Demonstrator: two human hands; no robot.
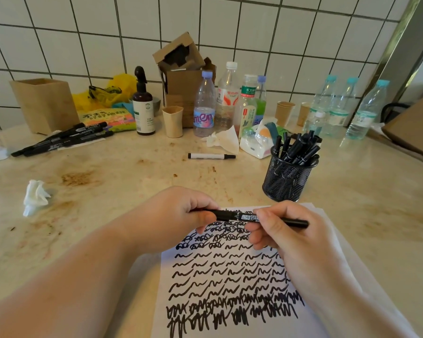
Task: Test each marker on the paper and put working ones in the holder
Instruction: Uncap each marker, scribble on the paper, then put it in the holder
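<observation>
**Marker trial well advanced, a handful left to try**

Both hands hold one black marker point(259, 217) level above the paper point(230, 269) at lower centre of the frame; the left hand point(181, 215) is closed around one end, seemingly the cap, and the right hand point(283, 230) pinches the barrel between thumb and fingers, so the pen is either being opened or shut, and which cannot be told; the sheet is nearly filled with rows of dark squiggles, a sign that many pens have been tried; the mesh holder point(288, 176), right of centre on the tabletop point(120, 181), stands crowded with black markers; a small pile of markers point(64, 140) lies at upper left, probably those yet untested; a lone white-barrelled marker point(210, 156) lies mid-frame, its standing unclear.
</observation>
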